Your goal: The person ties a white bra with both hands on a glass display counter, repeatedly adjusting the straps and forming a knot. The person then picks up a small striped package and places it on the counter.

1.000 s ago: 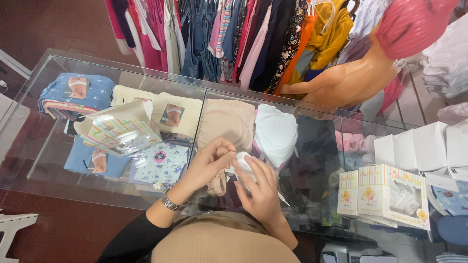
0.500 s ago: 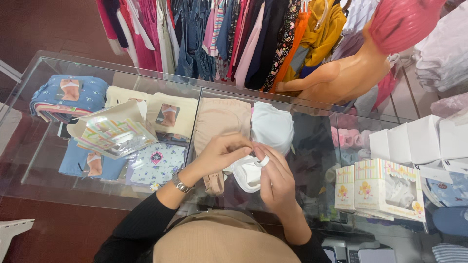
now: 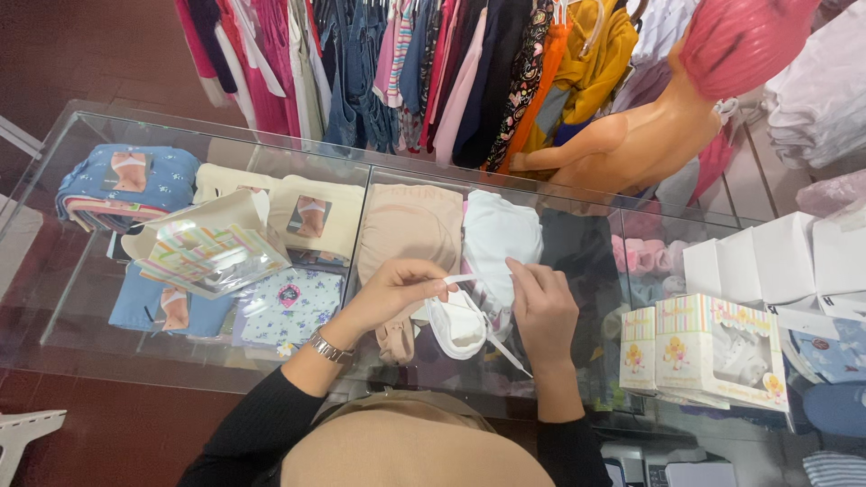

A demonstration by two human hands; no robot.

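Over a glass counter (image 3: 90, 347), my left hand (image 3: 392, 293) pinches the upper edge of a small white garment (image 3: 457, 325) that lies in a clear plastic sleeve. A watch sits on that wrist. My right hand (image 3: 541, 307) grips the sleeve's right side, with a thin white strip stretched between the two hands. Folded clothes lie under the glass below them.
A striped, clear-fronted packet (image 3: 203, 252) rests on the counter at left. Boxes with small white items (image 3: 713, 347) and plain white boxes (image 3: 776, 257) stand at right. A mannequin (image 3: 649, 135) and a rack of hanging clothes (image 3: 433, 72) are behind the counter.
My hands have drawn slightly apart and the white garment now hangs lower between them, partly out of the sleeve. The view has shifted a little.
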